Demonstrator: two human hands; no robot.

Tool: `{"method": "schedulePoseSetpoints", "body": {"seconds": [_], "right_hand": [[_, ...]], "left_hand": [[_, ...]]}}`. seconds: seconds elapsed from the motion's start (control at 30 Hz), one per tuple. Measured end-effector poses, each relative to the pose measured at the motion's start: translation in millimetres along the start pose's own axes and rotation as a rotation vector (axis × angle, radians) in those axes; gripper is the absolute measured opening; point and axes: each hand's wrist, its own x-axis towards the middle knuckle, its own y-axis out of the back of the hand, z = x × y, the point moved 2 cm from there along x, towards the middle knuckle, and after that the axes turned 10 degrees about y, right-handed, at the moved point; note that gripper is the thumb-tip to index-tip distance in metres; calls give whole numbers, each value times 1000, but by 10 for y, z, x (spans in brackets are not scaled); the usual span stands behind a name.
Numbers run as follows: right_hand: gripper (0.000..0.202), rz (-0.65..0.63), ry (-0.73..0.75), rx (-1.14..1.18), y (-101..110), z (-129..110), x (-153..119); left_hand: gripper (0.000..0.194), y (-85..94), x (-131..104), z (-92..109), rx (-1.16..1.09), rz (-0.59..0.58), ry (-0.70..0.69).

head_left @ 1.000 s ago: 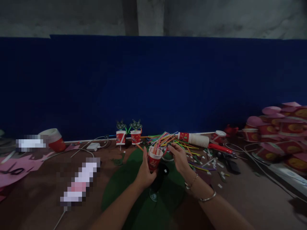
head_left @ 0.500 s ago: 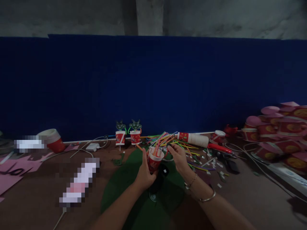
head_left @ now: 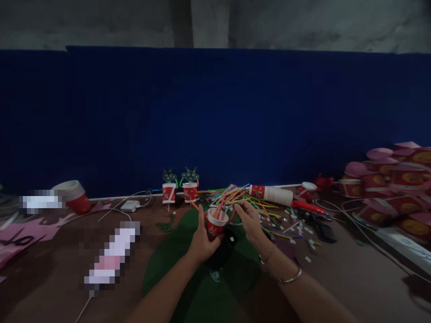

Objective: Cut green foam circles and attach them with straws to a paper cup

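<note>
My left hand [head_left: 202, 242] is wrapped round a red printed paper cup [head_left: 215, 228] with a white rim, held upright over dark green paper [head_left: 168, 264]. Pink and orange straws [head_left: 220, 207] stand inside the cup, and an orange straw [head_left: 194, 205] sticks out to its left. On the cup's right, the fingers of my right hand [head_left: 249, 220] pinch the end of a short red straw [head_left: 232, 215]. Whether a small piece of paper is also between those fingertips, I cannot tell. Behind stand two similar cups [head_left: 169, 194] topped with dark cat-like paper faces [head_left: 190, 174].
Loose coloured straws [head_left: 232, 194] lie behind my hands, beside a sideways stack of cups [head_left: 276, 196]. A red-handled tool [head_left: 308, 206], a black object [head_left: 326, 231] and paper scraps are on the right. Decorated red cups [head_left: 390, 184] pile up farther right; a charger [head_left: 129, 206] with cable lies left.
My left hand and the cup have shifted slightly left. My right fingertips have dipped a little beside the cup, and the dark bit seen at them earlier is less visible.
</note>
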Motion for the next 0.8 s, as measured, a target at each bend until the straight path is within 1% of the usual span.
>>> {"method": "schedulePoseSetpoints", "body": {"seconds": [0.1, 0.23, 0.37, 0.43, 0.47, 0.5, 0.53, 0.57, 0.63, 0.67, 0.7, 0.73, 0.8], "right_hand": [[20, -51, 23, -94, 3, -8, -25], [24, -77, 60, -235, 4, 2, -62], [23, -123, 56, -363, -8, 80, -70], [23, -171, 40, -452, -30, 114, -81], [23, -214, 19, -506, -48, 122, -97], [21, -288, -2, -561, -73, 120, -123], [16, -394, -21, -608, -106, 108, -162], [12, -527, -33, -639, -144, 85, -214], [6, -865, -4, -640, -229, -1, -355], [6, -1015, 27, -634, -262, -59, -431], [12, -1103, 87, -661, -285, -125, -494], [21, -1137, 149, -718, -299, -191, -542], [35, -1163, 196, -844, -309, -296, -601]], "left_hand": [[97, 70, 26, 22, 26, 77, 14], [89, 179, 80, 2, 89, 232, 38], [88, 253, 130, -41, 111, 354, 34], [89, 279, 150, -60, 129, 390, 38], [89, 292, 158, -69, 141, 407, 58], [89, 305, 165, -78, 155, 426, 87], [89, 318, 170, -85, 172, 445, 119], [89, 328, 171, -87, 188, 463, 144], [89, 338, 165, -77, 224, 482, 164], [89, 337, 158, -65, 242, 482, 167], [89, 332, 149, -52, 261, 476, 171], [89, 326, 139, -38, 282, 467, 176], [88, 310, 121, -15, 322, 453, 188]]}}
